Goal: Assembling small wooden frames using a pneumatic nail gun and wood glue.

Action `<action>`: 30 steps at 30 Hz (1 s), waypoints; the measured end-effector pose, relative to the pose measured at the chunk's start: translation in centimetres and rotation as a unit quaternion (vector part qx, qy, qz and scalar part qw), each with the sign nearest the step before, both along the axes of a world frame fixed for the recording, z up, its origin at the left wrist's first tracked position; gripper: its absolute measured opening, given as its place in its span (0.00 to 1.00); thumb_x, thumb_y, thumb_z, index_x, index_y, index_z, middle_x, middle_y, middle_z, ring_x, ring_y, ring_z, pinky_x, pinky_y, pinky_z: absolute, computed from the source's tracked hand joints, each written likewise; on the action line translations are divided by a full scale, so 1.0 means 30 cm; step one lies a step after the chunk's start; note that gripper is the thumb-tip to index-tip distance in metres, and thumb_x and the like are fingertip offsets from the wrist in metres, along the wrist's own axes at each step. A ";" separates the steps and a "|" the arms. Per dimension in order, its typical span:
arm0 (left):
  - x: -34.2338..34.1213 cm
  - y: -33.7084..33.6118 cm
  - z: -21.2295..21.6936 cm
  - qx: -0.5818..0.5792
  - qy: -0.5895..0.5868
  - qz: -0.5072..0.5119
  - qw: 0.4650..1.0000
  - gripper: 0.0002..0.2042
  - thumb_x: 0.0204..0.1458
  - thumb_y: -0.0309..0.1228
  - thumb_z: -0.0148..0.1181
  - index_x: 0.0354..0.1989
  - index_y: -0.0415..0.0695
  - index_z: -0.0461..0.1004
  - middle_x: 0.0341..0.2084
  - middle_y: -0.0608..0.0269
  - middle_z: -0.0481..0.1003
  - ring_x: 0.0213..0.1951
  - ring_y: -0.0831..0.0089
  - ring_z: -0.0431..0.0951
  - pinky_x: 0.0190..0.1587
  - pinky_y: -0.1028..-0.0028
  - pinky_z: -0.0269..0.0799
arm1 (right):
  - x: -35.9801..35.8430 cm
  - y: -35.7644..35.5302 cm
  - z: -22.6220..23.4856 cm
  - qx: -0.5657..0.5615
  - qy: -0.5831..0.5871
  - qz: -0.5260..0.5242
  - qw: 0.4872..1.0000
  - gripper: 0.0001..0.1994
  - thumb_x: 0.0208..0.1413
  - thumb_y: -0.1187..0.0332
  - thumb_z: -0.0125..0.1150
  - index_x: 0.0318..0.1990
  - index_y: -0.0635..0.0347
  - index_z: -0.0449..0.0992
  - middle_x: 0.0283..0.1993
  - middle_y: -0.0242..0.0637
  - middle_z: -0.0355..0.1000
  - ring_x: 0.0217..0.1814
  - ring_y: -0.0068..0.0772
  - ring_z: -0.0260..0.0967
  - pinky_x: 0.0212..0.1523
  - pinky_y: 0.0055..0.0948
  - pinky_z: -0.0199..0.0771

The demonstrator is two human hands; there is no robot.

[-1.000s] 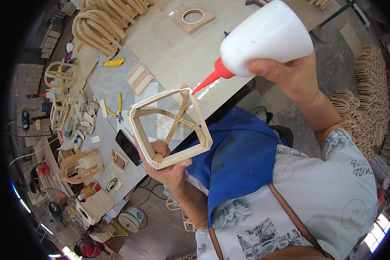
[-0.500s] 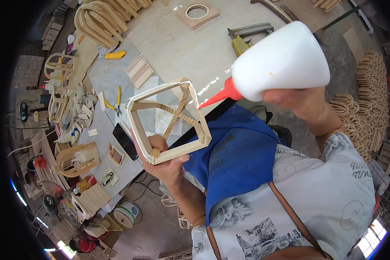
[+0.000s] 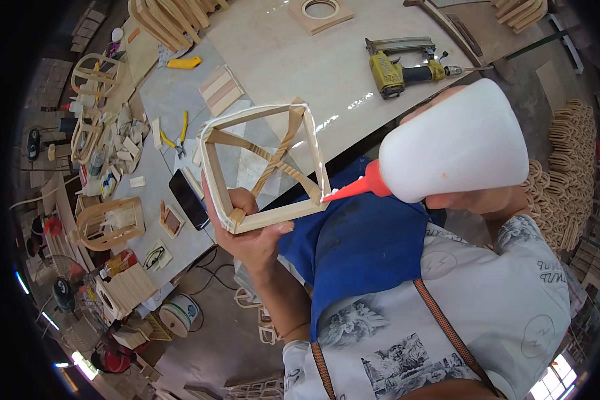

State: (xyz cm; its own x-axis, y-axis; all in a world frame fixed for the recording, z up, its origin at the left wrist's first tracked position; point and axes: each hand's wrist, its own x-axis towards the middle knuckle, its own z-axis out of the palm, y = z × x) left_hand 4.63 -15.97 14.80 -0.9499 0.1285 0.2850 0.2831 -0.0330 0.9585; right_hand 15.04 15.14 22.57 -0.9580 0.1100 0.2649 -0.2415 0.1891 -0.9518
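My left hand (image 3: 252,230) is closed round the near left corner of a wooden frame (image 3: 280,217), its thumb along the near rail. The frame is squarish with rounded corners, and curved cross braces meet in its middle. A white bead of glue runs along the upper edge of its left, far and right sides. In my right hand (image 3: 473,200) is a large white glue bottle (image 3: 457,147), tipped to the left. Its red nozzle touches the frame's near right corner, where some glue has gathered. Part of my right hand is hidden behind the bottle.
On the workbench (image 3: 273,53) lie a yellow-green nail gun (image 3: 400,70), pliers (image 3: 178,137), a phone (image 3: 189,199), a yellow-handled tool (image 3: 184,63) and wooden strips (image 3: 221,91). Curved wooden pieces (image 3: 560,173) are stacked at the right. A bucket (image 3: 179,315) stands below the bench's near edge.
The nozzle has travelled down the frame's right side to its near right corner, leaving glue behind it. The bottle has moved right and nearer, uncovering the nail gun.
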 end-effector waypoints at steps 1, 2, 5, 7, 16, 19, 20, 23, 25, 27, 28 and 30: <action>0.000 -0.003 -0.002 0.001 -0.003 -0.003 1.000 0.49 0.31 0.46 0.86 0.62 0.35 0.68 0.24 0.71 0.64 0.28 0.76 0.61 0.34 0.75 0.58 | 0.001 0.000 0.002 0.007 -0.003 0.006 1.000 0.46 0.33 0.74 0.84 0.64 0.56 0.65 0.57 0.47 0.77 0.54 0.45 0.79 0.56 0.42 0.85; 0.000 -0.007 -0.004 0.002 -0.005 -0.005 1.000 0.50 0.30 0.46 0.87 0.63 0.35 0.67 0.24 0.71 0.64 0.28 0.76 0.60 0.34 0.76 0.57 | 0.001 -0.002 0.003 0.015 -0.005 0.012 1.000 0.46 0.32 0.74 0.85 0.64 0.56 0.65 0.56 0.46 0.77 0.54 0.44 0.79 0.55 0.42 0.85; -0.001 -0.003 -0.008 0.011 -0.011 -0.005 1.000 0.54 0.27 0.43 0.88 0.67 0.36 0.65 0.24 0.73 0.63 0.28 0.77 0.60 0.33 0.77 0.56 | 0.000 -0.016 0.002 0.017 -0.010 0.016 1.000 0.47 0.30 0.74 0.85 0.63 0.56 0.66 0.56 0.46 0.77 0.54 0.44 0.79 0.55 0.42 0.85; 0.003 0.007 -0.009 0.027 -0.018 -0.005 0.999 0.61 0.23 0.39 0.89 0.73 0.39 0.61 0.22 0.75 0.61 0.26 0.79 0.59 0.31 0.80 0.54 | -0.001 -0.030 -0.002 0.004 -0.016 0.005 1.000 0.47 0.28 0.74 0.86 0.63 0.56 0.66 0.55 0.46 0.77 0.54 0.44 0.79 0.54 0.42 0.85; 0.031 0.022 0.001 -0.001 -0.024 -0.023 0.999 0.66 0.20 0.37 0.91 0.76 0.40 0.57 0.22 0.76 0.62 0.27 0.81 0.59 0.30 0.82 0.54 | -0.057 -0.083 0.024 0.028 0.015 0.025 0.999 0.49 0.26 0.74 0.87 0.63 0.56 0.66 0.56 0.45 0.77 0.55 0.44 0.79 0.58 0.41 0.84; 0.039 0.030 0.006 -0.005 -0.026 -0.027 0.999 0.67 0.19 0.37 0.91 0.76 0.39 0.57 0.23 0.76 0.63 0.27 0.80 0.59 0.29 0.82 0.55 | -0.069 -0.102 0.037 0.046 0.008 0.026 0.999 0.49 0.27 0.74 0.87 0.64 0.56 0.66 0.57 0.45 0.76 0.55 0.44 0.79 0.59 0.41 0.83; 0.040 0.033 0.007 -0.012 -0.024 -0.031 0.999 0.66 0.20 0.37 0.91 0.76 0.39 0.57 0.23 0.76 0.63 0.27 0.80 0.59 0.29 0.82 0.55 | -0.072 -0.107 0.039 0.041 0.010 0.028 0.999 0.50 0.27 0.75 0.87 0.64 0.55 0.66 0.57 0.45 0.76 0.56 0.44 0.78 0.60 0.41 0.83; 0.044 0.037 0.004 -0.035 -0.022 -0.039 0.998 0.66 0.20 0.36 0.91 0.76 0.39 0.57 0.24 0.75 0.66 0.27 0.80 0.60 0.29 0.82 0.56 | -0.084 -0.125 0.041 0.024 0.015 0.038 0.999 0.51 0.28 0.75 0.87 0.67 0.55 0.65 0.59 0.45 0.76 0.58 0.47 0.78 0.62 0.41 0.82; 0.044 0.044 0.002 -0.026 -0.025 -0.042 0.998 0.66 0.20 0.36 0.91 0.76 0.39 0.57 0.25 0.75 0.66 0.27 0.81 0.60 0.29 0.82 0.56 | -0.091 -0.146 0.043 0.002 0.008 0.038 0.999 0.51 0.29 0.75 0.87 0.67 0.54 0.64 0.60 0.45 0.75 0.59 0.47 0.77 0.62 0.41 0.82; 0.044 0.050 -0.006 -0.008 -0.033 -0.052 0.998 0.66 0.20 0.36 0.91 0.76 0.39 0.56 0.25 0.74 0.67 0.27 0.81 0.61 0.29 0.82 0.57 | -0.095 -0.170 0.045 -0.041 -0.006 0.033 0.999 0.52 0.30 0.75 0.87 0.68 0.54 0.64 0.62 0.45 0.75 0.61 0.48 0.77 0.62 0.42 0.81; 0.044 0.053 -0.010 0.001 -0.037 -0.058 0.998 0.66 0.21 0.36 0.91 0.76 0.39 0.56 0.25 0.74 0.68 0.27 0.81 0.61 0.29 0.82 0.57 | -0.098 -0.175 0.044 -0.063 -0.013 0.031 0.997 0.52 0.31 0.76 0.87 0.69 0.53 0.64 0.63 0.45 0.74 0.62 0.48 0.76 0.62 0.42 0.81; 0.050 0.053 -0.019 0.008 -0.038 -0.053 0.998 0.66 0.21 0.36 0.91 0.76 0.39 0.56 0.25 0.74 0.68 0.27 0.81 0.61 0.29 0.82 0.58 | -0.117 -0.175 0.033 -0.064 -0.004 0.045 0.997 0.50 0.34 0.74 0.86 0.69 0.54 0.64 0.63 0.46 0.74 0.62 0.48 0.76 0.62 0.42 0.81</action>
State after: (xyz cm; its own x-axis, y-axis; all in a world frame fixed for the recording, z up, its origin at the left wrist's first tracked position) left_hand 6.13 -14.39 14.23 -0.9498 0.2263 0.2159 0.2040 -0.0748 0.9761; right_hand 11.54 9.89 23.57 -0.9673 0.0563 0.2472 -0.2450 0.0432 -0.9686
